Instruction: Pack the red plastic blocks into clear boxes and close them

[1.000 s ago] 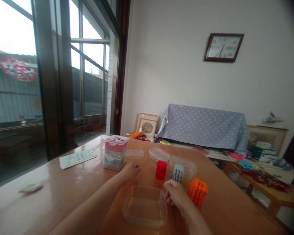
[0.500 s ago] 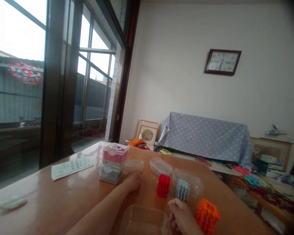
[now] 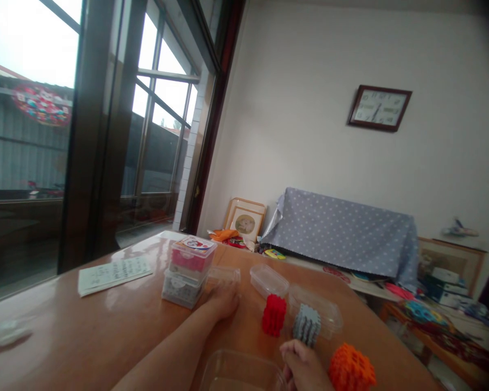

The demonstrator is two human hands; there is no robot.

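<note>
My left hand [image 3: 224, 300] rests low over the table, just right of two stacked clear boxes: a pink-filled one [image 3: 192, 255] on top of a grey-filled one [image 3: 182, 288]. A clear shallow container [image 3: 225, 274] lies right behind its knuckles; blurred fingers leave their grip uncertain. My right hand [image 3: 303, 364] is closed, fingers curled in, and whatever is inside is hidden. It is close to a block of grey interlocking pieces [image 3: 307, 325], with a red block [image 3: 274, 315] behind to the left and an orange block [image 3: 351, 368] to the right. Between my forearms sits an open clear container [image 3: 242, 361].
Two clear containers, one smaller [image 3: 269, 279] and one larger [image 3: 328, 315], lie beyond the blocks. Paper sheets with writing [image 3: 114, 275] and a crumpled pale packet [image 3: 6, 332] are on the left of the table [image 3: 77, 336]. A bench [image 3: 436, 336] holds various items at right.
The whole view has tilted and shifted slightly. My left hand's fingers look more smeared; both hands stay at nearly the same places among the objects.
</note>
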